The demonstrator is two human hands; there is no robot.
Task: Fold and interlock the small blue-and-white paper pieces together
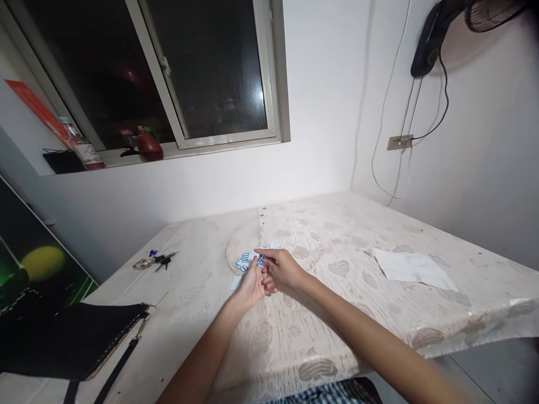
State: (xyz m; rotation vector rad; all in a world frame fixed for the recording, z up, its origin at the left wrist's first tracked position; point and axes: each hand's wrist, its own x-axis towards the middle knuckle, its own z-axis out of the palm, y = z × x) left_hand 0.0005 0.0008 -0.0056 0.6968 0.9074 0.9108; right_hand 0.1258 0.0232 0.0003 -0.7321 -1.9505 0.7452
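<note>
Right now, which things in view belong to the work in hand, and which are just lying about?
Work in hand:
left hand
right hand
blue-printed white piece, at the fingers

Lying about:
keys
black bag
flat white sheet
labelled bottle

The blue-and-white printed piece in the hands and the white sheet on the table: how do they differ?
The printed piece bears blue markings; the white sheet looks plain. The printed piece is held by the left hand and right hand; the white sheet lies on the table, untouched. Both show white.
</note>
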